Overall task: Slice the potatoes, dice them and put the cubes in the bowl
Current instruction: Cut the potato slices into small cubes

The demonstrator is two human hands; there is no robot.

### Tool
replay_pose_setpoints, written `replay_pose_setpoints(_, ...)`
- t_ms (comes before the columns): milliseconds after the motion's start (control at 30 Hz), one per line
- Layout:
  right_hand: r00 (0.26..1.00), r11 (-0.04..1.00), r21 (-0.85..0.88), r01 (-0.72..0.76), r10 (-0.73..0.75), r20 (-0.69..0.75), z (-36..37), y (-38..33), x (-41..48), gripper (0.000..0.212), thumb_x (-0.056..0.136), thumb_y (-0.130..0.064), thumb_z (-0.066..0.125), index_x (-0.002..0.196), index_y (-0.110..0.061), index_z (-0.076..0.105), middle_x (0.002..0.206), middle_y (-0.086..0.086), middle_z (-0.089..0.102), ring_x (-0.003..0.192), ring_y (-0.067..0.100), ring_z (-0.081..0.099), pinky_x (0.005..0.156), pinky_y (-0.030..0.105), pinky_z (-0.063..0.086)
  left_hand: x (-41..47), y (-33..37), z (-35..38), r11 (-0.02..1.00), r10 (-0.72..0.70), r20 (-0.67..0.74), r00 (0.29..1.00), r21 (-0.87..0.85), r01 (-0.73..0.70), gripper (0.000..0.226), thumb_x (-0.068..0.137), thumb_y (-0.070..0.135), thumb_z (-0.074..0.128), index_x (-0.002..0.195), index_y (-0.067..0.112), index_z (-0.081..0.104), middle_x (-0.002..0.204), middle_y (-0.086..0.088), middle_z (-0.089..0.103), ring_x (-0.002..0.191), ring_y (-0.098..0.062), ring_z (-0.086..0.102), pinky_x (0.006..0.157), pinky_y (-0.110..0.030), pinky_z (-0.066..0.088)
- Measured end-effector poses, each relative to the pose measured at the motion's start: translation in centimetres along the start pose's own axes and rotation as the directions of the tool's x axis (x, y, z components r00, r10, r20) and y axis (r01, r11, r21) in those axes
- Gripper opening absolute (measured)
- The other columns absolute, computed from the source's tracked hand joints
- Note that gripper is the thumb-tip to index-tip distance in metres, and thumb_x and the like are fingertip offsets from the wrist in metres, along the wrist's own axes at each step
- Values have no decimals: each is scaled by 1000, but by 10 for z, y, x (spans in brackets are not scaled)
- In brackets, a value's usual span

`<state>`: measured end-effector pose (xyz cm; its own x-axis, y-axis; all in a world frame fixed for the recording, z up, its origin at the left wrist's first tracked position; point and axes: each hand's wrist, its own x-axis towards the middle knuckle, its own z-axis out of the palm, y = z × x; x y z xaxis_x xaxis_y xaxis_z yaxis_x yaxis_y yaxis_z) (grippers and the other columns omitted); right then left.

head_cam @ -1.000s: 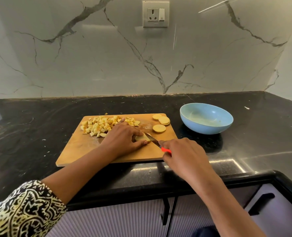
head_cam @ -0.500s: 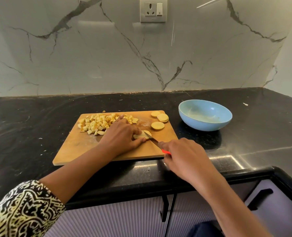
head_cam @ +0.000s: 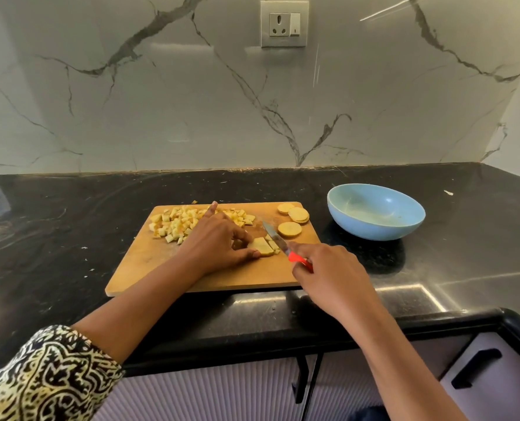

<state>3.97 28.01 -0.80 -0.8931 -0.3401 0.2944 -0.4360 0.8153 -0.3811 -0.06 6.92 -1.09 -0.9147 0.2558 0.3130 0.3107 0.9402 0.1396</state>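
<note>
Has drawn the knife (head_cam: 274, 238) back off the potato slice (head_cam: 261, 247) since a second ago, leaving cut strips at its right edge; pins that slice to the cutting board (head_cam: 161, 268) with curled left hand (head_cam: 219, 247) fingers, index raised; grips the red handle in the right hand (head_cam: 334, 278); keeps cubes (head_cam: 179, 223) and round slices (head_cam: 289, 229) behind; leaves the bowl (head_cam: 371, 230) empty on the counter; suggests dicing is roughly midway.

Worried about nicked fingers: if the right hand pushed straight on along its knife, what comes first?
Probably the potato slice held by the left hand, just beside the knife; depth unclear.
</note>
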Motion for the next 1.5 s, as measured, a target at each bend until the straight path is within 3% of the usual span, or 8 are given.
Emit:
replay_pose_setpoints(233,997,978,-197,63,-51,66,-3,-16,-11,40,98,-29,44,138,-35,46,89,-6,60,75,12,52,57,24,39,2,-3,6,999,5,-40,999,-33,-6,38,82,54,62,110,28,69,108,6,69,108,-8,52,110,-25,-5)
replay_pose_setpoints(367,988,928,-355,113,-68,137,14,-39,2,36,100,-20,42,135,-18,46,75,-2,45,62,12,38,47,24,25,3,-4,7,1000,24,-56,998,-17,-25,37,82,54,62,108,29,70,106,5,70,106,-10,54,112,-26,-5)
replay_pose_setpoints(700,992,978,-192,84,-65,104,-11,-21,-27,41,99,-29,40,140,-33,44,97,-6,64,82,13,59,69,27,50,3,-3,5,1000,3,-25,1000,24,-2,41,83,56,60,113,29,67,112,5,67,112,-9,51,114,-29,-3)
replay_pose_setpoints(967,996,993,-110,53,-45,74,-6,-30,-15,43,98,-31,45,141,-36,43,92,-9,61,81,9,57,70,26,51,-1,-9,4,999,-21,-7,1000,24,22,40,83,56,59,111,29,69,121,9,58,117,-11,42,115,-36,13)
replay_pose_setpoints(1100,995,973,-217,77,-61,80,3,-34,-10,38,99,-29,43,137,-28,48,98,-2,61,78,13,49,61,24,39,1,-11,7,1000,-15,-31,999,-6,14,37,82,56,62,107,30,71,114,11,56,104,-5,38,98,-27,28)
replay_pose_setpoints(1200,990,958,-274,85,-50,134,13,-42,3,36,100,-26,42,135,-23,49,85,-2,48,74,14,42,51,24,27,2,-11,8,1000,-22,-20,1000,-8,21,37,81,56,62,106,30,71,114,10,57,107,-8,42,103,-30,27)
replay_pose_setpoints(1367,988,978,-189,87,-61,140,4,-27,-18,37,99,-29,43,135,-32,49,97,-7,61,82,9,54,65,22,41,2,-11,7,998,-37,-31,999,54,38,38,84,55,59,110,30,69,119,9,57,117,-11,44,117,-37,11)
replay_pose_setpoints(1500,978,1000,22,3,-7,209,-22,-7,-32,35,96,-30,53,130,-38,54,68,-14,57,48,-1,47,46,13,34,3,-11,6,996,-36,-39,999,76,39,35,84,53,60,110,30,68,120,8,57,117,-11,45,117,-38,12)
